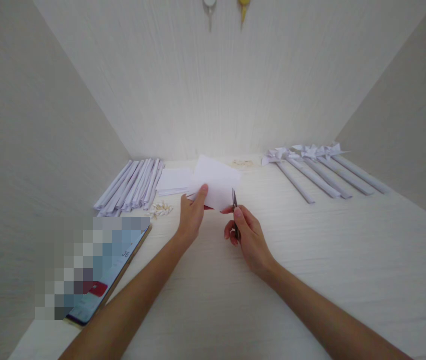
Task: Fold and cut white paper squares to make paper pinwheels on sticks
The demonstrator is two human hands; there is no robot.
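My left hand (193, 214) pinches a square of white paper (216, 180), thumb on top, above the table. A bit of red shows under the paper's lower edge; what it belongs to is hidden. In my right hand (249, 235) is a small pair of scissors (235, 200), its blades pointing up beside the paper's right lower edge. Whether the blades touch the paper I cannot tell. Just left of the held sheet lies a stack of white paper squares (174, 180).
Rolled paper sticks (132, 186) are piled at the back left. Small whitish bits (160, 210) lie before them, near a phone (123, 270). Several paper pinwheels on sticks (310, 170) lie at the back right. Thin tan bits (243, 163) rest by the back wall (213, 90).
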